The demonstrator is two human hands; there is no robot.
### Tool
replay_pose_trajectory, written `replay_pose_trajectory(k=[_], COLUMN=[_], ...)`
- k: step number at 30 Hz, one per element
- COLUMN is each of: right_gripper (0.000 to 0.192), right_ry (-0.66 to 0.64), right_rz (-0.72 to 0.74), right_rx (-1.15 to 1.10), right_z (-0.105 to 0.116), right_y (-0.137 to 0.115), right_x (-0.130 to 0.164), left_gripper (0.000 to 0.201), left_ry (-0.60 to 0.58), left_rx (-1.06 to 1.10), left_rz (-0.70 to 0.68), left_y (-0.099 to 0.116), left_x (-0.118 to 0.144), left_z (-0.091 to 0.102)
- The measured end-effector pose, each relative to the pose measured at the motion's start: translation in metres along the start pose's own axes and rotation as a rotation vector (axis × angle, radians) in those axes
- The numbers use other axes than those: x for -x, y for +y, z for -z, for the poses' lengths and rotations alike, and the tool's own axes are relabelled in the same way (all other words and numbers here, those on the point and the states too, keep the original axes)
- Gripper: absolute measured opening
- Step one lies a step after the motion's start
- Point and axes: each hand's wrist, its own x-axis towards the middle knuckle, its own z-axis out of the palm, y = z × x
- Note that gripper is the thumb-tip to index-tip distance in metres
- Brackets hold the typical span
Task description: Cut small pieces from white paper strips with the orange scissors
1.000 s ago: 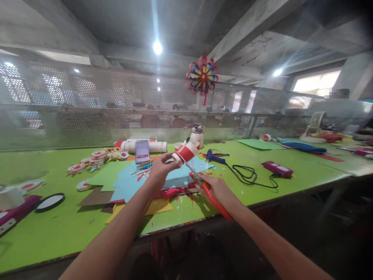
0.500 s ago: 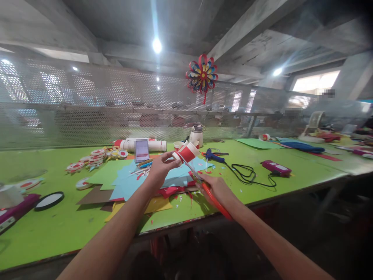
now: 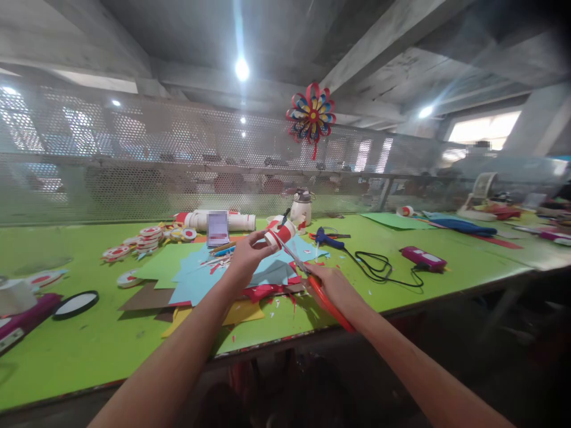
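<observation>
Paper cup (image 3: 281, 233) pinched in left hand (image 3: 245, 258); right hand (image 3: 332, 285) clasps scissors (image 3: 312, 282), blades at cup.

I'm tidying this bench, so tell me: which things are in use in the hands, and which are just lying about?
In use:
left hand holding the red-and-white paper cup
right hand holding the red-handled scissors, blades at the cup

Lying about:
glue gun
blue paper sheets
bottle
paper discs

The left hand (image 3: 244, 257) grips a red-and-white paper cup (image 3: 280, 233) above the green table (image 3: 89, 345); at four o'clock, the right hand (image 3: 332, 285) works red-handled scissors (image 3: 312, 280) against it.
</observation>
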Motion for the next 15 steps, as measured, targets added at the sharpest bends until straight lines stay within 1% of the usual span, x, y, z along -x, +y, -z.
replay_pose_trajectory(k=[6, 9, 11, 15], right_gripper=[0.027, 0.019, 0.016, 0.019], right_ry=[-0.011, -0.036, -0.06, -0.105], right_rz=[-0.009, -0.013, -0.03, -0.087], right_rx=[0.026, 0.03, 0.045, 0.079], right_z=[-0.004, -0.01, -0.014, -0.016], right_y=[0.003, 0.007, 0.012, 0.021], right_x=[-0.003, -0.004, -0.005, -0.008], left_gripper=[0.053, 0.051, 0.05, 0.052], left_ry=[-0.023, -0.023, -0.019, 0.003], left_rx=[-0.009, 0.002, 0.024, 0.122], left_rz=[0.001, 0.011, 0.025, 0.065], left_y=[-0.004, -0.005, -0.006, -0.003], left_x=[0.0, -0.001, -0.001, -0.001], left_z=[0.002, 0.003, 0.004, 0.006])
